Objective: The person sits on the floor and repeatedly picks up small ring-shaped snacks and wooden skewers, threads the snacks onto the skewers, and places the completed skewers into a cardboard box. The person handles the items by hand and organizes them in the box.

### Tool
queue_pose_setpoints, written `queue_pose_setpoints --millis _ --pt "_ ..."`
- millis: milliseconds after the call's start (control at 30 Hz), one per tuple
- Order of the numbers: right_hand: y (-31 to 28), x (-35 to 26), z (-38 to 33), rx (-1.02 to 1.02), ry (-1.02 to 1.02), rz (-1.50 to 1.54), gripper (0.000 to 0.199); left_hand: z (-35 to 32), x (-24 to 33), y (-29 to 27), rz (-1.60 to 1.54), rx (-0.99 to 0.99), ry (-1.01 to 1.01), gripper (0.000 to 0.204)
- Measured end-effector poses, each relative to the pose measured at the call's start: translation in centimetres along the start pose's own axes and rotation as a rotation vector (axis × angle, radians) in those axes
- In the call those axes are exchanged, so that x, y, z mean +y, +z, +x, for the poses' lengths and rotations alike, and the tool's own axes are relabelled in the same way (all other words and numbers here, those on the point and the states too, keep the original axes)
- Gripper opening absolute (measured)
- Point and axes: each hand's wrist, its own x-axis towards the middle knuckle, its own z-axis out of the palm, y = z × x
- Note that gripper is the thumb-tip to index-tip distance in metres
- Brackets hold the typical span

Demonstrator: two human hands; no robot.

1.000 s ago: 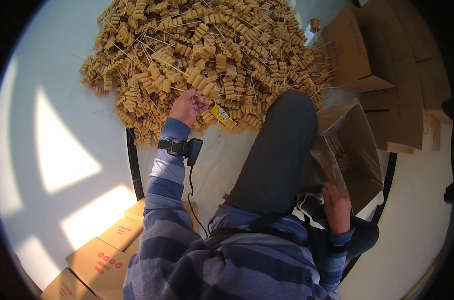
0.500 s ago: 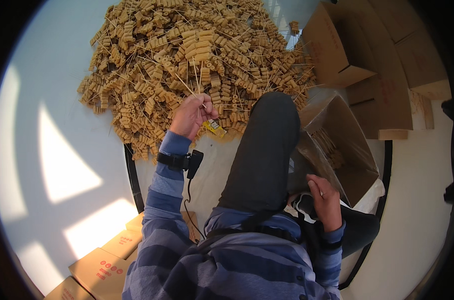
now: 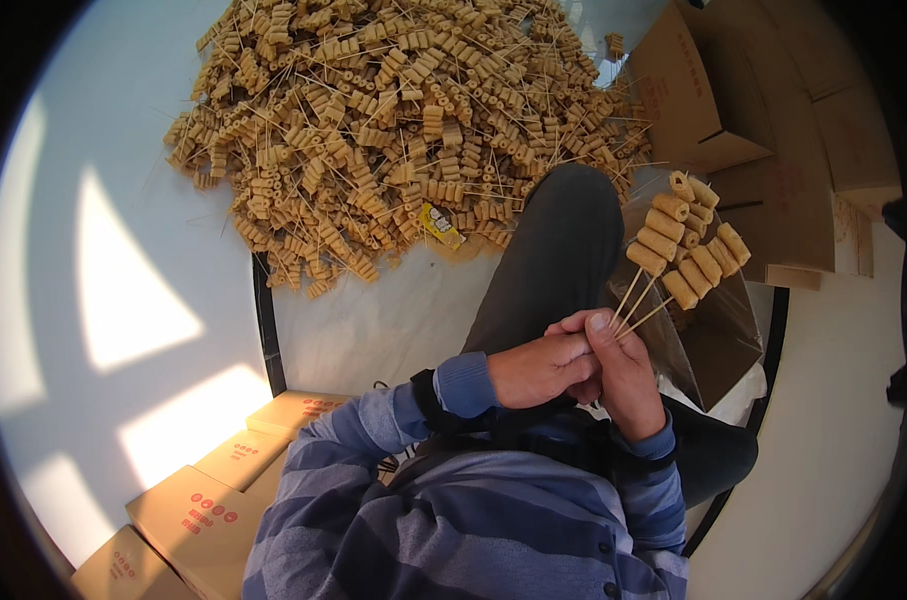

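A big heap of tan ring-shaped pieces threaded on thin sticks (image 3: pixel 393 130) lies on a white sheet ahead of me. My right hand (image 3: pixel 623 370) grips a small bunch of these skewers (image 3: pixel 688 245) by the stick ends, pieces pointing up and to the right. Against it presses my left hand (image 3: pixel 538 368), fingers curled at the same stick ends. Both hands meet above my lap, beside my raised knee in dark trousers (image 3: pixel 563 250).
An open cardboard box lined with clear plastic (image 3: pixel 718 340) sits under the held skewers at my right. More brown boxes (image 3: pixel 773 110) stand at the back right, closed cartons (image 3: pixel 203 500) at the lower left. A small yellow packet (image 3: pixel 440 225) lies at the heap's near edge.
My left hand has come back from the heap to my lap and joined my right hand, which has risen from the box side. A bunch of skewers now stands in my hands.
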Motion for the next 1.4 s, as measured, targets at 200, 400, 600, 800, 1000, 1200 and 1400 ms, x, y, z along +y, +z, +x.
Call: queue_pose_setpoints --millis 200,400,600,800,1000,1200,1400 --pt "-1.2 0.3 0.8 0.187 -0.232 0.06 0.041 -4.0 -1.5 -10.7 -0.365 0.243 -0.06 0.051" --pt "-2.1 0.8 1.0 0.228 -0.12 0.117 0.041 -2.6 -7.9 -26.4 -0.854 0.935 0.054 0.058" --pt "-2.2 1.2 1.6 0.256 -0.105 0.038 0.042 2.3 -11.1 -33.4 -1.071 1.055 0.174 0.042" --pt "-2.3 1.5 1.9 0.253 -0.083 0.021 0.042 -1.0 -12.5 -26.2 -0.788 0.938 0.083 0.029" --pt "-2.4 1.9 2.0 0.207 -0.044 -0.029 0.041 -7.2 -6.6 -26.2 -0.426 1.381 0.485 0.037" --pt "-2.4 1.9 1.9 0.187 -0.087 -0.084 0.04 -11.5 0.2 -37.0 0.159 1.53 0.083 0.055" --pt "-2.6 1.9 1.5 0.232 -0.096 -0.092 0.041 -13.9 3.3 -42.8 1.309 1.375 -0.84 0.043"
